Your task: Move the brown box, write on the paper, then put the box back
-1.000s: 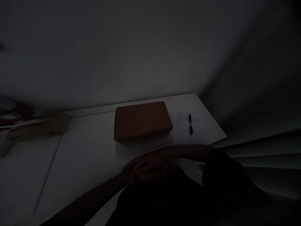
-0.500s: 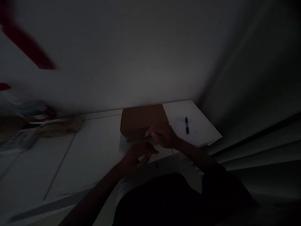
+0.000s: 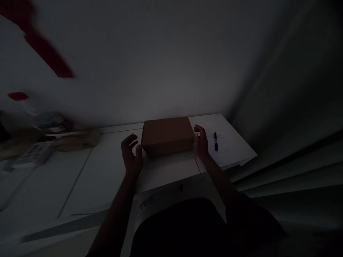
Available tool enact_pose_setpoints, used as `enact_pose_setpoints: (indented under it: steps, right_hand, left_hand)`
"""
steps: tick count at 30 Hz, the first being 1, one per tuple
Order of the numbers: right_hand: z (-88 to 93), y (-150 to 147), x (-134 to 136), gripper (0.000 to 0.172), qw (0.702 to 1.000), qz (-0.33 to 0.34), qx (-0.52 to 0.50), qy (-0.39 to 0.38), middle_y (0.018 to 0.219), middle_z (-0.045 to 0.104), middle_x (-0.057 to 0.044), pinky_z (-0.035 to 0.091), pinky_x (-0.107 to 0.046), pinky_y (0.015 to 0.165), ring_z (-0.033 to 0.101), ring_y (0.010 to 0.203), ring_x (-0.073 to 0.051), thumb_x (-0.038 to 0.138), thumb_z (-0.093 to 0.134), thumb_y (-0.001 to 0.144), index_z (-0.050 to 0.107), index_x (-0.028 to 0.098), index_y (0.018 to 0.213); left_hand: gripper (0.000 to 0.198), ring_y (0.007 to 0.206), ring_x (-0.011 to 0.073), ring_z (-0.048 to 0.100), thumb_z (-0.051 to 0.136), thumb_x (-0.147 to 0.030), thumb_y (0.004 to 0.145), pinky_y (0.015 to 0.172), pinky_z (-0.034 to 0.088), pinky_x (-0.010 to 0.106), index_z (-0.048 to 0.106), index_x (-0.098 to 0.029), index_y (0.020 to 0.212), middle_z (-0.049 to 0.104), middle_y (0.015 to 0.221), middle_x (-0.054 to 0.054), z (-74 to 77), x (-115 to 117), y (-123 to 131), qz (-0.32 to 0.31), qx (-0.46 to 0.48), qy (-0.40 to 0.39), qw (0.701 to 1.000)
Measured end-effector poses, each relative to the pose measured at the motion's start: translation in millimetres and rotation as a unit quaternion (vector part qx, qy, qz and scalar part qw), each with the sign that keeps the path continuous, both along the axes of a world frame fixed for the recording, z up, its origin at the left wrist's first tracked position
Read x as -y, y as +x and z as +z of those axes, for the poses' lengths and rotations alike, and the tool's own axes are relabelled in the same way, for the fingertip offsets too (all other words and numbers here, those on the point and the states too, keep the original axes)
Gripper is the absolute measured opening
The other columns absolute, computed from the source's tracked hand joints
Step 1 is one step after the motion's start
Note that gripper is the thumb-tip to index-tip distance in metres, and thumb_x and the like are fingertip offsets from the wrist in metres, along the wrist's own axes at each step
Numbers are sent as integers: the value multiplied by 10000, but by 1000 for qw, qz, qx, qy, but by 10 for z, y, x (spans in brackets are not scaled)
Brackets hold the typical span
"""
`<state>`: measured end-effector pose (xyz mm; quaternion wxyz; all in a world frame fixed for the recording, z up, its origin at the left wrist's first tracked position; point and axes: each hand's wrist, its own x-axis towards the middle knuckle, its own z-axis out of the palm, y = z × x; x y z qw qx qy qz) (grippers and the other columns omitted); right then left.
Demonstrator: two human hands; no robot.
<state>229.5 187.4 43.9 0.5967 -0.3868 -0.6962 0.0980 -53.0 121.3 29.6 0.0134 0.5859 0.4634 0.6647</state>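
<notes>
We have both hands at the closed brown cardboard box (image 3: 167, 136), which lies on the white table (image 3: 107, 167) against the far wall. Our left hand (image 3: 132, 155) is just beside its left end with fingers spread and curled, not touching yet. Our right hand (image 3: 200, 141) is open at the right end, seemingly touching it, so the box sits between the palms. A black pen (image 3: 215, 141) lies on paper (image 3: 227, 150) at the right
</notes>
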Motion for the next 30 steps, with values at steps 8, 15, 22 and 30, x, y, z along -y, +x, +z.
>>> enact_pose_setpoints:
  steps: [8, 15, 22, 30]
  right_hand:
    - [-115, 11, -14, 501, 998, 16, 57, -35, 1378, 527, -124, 462, -397, 1047, 515, 1274, -233, 506, 286, 1054, 477, 201, 1402]
    - [-77, -6, 31, 519, 995, 26, 63, -69, 1294, 576, -125, 529, -379, 933, 573, 1180, -242, 547, 249, 1052, 525, 203, 1324]
    - [-61, -5, 23, 519, 995, 31, 62, -74, 1290, 577, -128, 516, -381, 951, 564, 1198, -242, 562, 247, 1053, 509, 213, 1334]
    - [-108, 10, 11, 489, 996, 35, 54, -63, 1240, 603, -121, 512, -385, 926, 590, 1150, -242, 539, 284, 1052, 549, 202, 1287]
  left_hand:
    - [542, 1323, 257, 483, 510, -440, 1003, 1099, 432, 405, 431, -176, 1469, 454, 1460, 159, -72, 42, 19, -43, 6, -97, 994]
    - [605, 1375, 283, 428, 537, -500, 979, 1120, 421, 416, 425, -209, 1497, 403, 1511, 140, -86, 34, 15, -60, -5, -131, 990]
    - [606, 1336, 275, 468, 480, -513, 1000, 1058, 466, 394, 425, -196, 1513, 436, 1485, 146, -59, 69, 26, -53, -24, -147, 987]
    - [557, 1347, 238, 446, 412, -426, 1040, 1116, 373, 378, 356, -227, 1558, 437, 1484, 134, -145, 19, -1, -31, -95, -88, 991]
